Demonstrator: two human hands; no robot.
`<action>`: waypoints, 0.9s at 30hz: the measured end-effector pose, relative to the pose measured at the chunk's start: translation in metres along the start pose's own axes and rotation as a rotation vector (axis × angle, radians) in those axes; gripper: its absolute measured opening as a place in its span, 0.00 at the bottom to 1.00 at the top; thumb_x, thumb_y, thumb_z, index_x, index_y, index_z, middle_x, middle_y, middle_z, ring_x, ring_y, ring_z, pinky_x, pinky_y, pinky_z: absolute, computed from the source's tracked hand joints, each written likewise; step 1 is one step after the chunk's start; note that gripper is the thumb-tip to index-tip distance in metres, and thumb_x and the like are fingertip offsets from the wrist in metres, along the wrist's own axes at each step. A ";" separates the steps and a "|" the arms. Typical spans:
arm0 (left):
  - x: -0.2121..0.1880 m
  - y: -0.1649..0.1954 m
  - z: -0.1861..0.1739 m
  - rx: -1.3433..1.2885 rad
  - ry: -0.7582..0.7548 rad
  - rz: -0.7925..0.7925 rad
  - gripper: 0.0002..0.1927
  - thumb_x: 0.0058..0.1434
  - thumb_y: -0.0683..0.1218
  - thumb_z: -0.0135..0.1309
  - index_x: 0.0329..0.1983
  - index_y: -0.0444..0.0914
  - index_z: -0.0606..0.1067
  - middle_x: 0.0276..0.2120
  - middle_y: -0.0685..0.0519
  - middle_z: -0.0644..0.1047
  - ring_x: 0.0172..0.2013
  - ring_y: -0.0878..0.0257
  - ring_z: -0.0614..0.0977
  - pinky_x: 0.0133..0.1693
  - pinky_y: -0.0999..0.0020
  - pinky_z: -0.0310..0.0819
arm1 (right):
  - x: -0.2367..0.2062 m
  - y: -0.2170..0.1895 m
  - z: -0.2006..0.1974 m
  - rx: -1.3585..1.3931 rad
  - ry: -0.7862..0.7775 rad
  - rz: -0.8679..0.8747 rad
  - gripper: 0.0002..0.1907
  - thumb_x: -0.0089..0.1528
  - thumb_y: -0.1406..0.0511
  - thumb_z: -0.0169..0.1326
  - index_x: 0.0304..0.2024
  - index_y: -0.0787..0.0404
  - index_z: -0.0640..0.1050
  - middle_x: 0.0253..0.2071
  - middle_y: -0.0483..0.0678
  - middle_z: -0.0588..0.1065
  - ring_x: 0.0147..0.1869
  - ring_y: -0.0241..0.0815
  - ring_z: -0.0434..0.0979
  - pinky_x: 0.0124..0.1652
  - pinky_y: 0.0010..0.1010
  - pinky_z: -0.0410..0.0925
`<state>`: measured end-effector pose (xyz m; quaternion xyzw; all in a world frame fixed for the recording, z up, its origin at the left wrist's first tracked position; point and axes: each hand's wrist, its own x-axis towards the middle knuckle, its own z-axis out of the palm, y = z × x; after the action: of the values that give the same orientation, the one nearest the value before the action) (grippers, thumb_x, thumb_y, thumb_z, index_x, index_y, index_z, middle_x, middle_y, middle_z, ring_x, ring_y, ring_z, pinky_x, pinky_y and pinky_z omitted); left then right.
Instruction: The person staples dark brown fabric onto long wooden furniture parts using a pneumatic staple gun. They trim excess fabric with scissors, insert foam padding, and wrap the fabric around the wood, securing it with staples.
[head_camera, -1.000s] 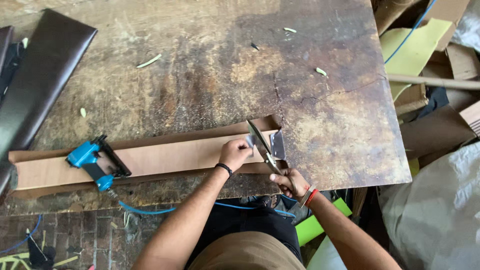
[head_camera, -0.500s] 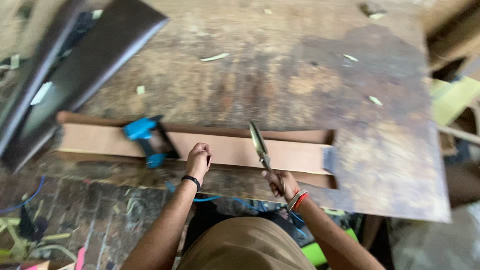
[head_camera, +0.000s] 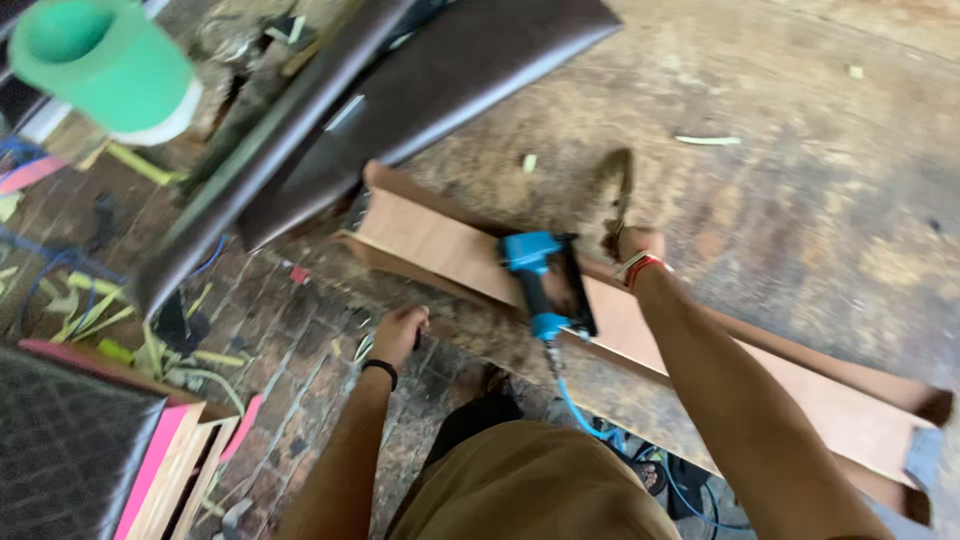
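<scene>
My right hand (head_camera: 632, 243), with a red band at the wrist, grips a pair of scissors (head_camera: 619, 183) whose blurred blades point away over the worn wooden table (head_camera: 780, 200). Just left of it a blue pneumatic stapler (head_camera: 541, 275) rests on a long brown strip of board with raised edges (head_camera: 440, 245) that runs along the table's near edge. A blue air hose (head_camera: 575, 405) drops from the stapler. My left hand (head_camera: 400, 336) hangs below the table edge with its fingers curled; I see nothing in it.
Dark brown padded panels (head_camera: 440, 70) lean across the table's far left. A green roll (head_camera: 100, 65) sits at top left. A black quilted panel with a pink edge (head_camera: 75, 445) stands at bottom left on the brick floor (head_camera: 300, 350), among scattered scraps.
The view has swung left. My right hand has carried the scissors left, past the stapler. My left hand has come off the board and dropped below the table edge.
</scene>
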<state>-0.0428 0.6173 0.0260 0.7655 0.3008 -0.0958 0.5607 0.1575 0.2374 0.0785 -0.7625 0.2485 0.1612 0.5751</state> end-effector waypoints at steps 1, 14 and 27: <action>0.002 -0.012 -0.014 0.210 0.056 0.128 0.12 0.62 0.55 0.57 0.33 0.42 0.80 0.28 0.52 0.77 0.31 0.53 0.77 0.31 0.59 0.67 | 0.004 -0.005 0.013 -0.114 0.093 -0.101 0.16 0.61 0.54 0.64 0.40 0.59 0.82 0.37 0.56 0.75 0.41 0.53 0.74 0.40 0.42 0.67; 0.023 -0.022 -0.031 0.163 0.046 0.307 0.10 0.61 0.48 0.58 0.43 0.41 0.80 0.35 0.50 0.84 0.39 0.56 0.86 0.42 0.61 0.80 | -0.138 0.039 0.132 -0.830 0.171 -0.768 0.43 0.48 0.55 0.69 0.63 0.57 0.68 0.57 0.64 0.66 0.58 0.68 0.71 0.55 0.50 0.68; -0.019 0.016 0.120 -0.047 -0.429 0.336 0.05 0.64 0.40 0.55 0.41 0.36 0.79 0.32 0.52 0.85 0.31 0.68 0.84 0.36 0.73 0.77 | -0.201 0.070 -0.015 -0.534 0.024 -0.532 0.30 0.51 0.64 0.64 0.57 0.57 0.78 0.48 0.55 0.76 0.48 0.56 0.80 0.50 0.41 0.74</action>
<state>-0.0260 0.4973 0.0054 0.7536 0.0461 -0.1543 0.6374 -0.0476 0.2466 0.1340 -0.9253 -0.0022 0.0565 0.3750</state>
